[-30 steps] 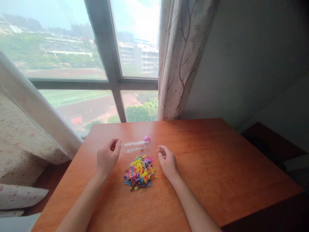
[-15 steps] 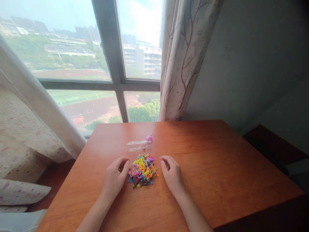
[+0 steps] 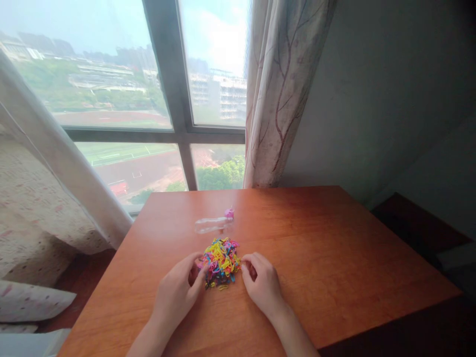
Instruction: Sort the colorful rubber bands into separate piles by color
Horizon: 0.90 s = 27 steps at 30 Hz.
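A heap of small colourful rubber bands (image 3: 222,260), in yellow, pink, blue, red and black, lies on the wooden table. At its left edge is my left hand (image 3: 180,282), fingers curved, with the thumb and fingertips apart and touching the outer bands. My right hand (image 3: 264,280) curves in from the other side, its thumb and index tips close to each other at the heap's right edge. No band can be made out lifted in either hand. Behind the heap lies a clear plastic bag (image 3: 210,225) with a pink piece (image 3: 229,213) at its right end.
The brown table (image 3: 334,258) runs up to a window (image 3: 182,134) at the back. Patterned curtains (image 3: 278,99) hang on both sides of the glass. A dark wooden surface (image 3: 420,225) stands beyond the table's right edge.
Both my hands have moved in toward the heap and slightly nearer to me. Their fingertips now reach its edges. The bag stays where it was, and the view has shifted slightly.
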### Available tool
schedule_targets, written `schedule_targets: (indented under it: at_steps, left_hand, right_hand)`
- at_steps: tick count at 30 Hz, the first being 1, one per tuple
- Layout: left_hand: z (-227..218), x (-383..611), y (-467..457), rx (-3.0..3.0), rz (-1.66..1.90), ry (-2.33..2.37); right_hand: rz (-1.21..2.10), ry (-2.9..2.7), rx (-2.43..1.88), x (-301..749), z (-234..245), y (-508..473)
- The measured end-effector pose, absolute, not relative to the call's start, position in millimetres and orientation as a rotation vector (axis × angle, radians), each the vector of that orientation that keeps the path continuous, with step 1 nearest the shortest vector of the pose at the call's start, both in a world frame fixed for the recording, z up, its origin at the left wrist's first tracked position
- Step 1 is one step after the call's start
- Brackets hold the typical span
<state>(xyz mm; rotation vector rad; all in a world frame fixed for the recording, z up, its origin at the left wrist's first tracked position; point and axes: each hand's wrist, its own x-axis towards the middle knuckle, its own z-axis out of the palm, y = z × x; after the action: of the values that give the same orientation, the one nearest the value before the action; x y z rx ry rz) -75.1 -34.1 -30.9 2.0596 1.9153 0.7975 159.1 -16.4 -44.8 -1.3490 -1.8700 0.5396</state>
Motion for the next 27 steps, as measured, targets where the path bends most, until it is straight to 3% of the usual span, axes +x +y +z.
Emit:
schedule_targets:
  at_steps: [10,20,27]
  left_hand:
    - [-56.6,-50.4,-35.7,2.151,0.927,1.780]
    - [-46.2,-9.1,-6.7,1.567,1.337,1.649]
    - [-39.7,1.4,8.2,1.436,1.431,1.631]
  right_hand:
    - [0.578,-1.679,-1.325,139.8,-63.3,-9.8]
    - [0.777,-1.377,-1.319,89.2,-66.5,14.7]
    - [0.881,-1.273,-1.263,80.7,-61.3,26.6]
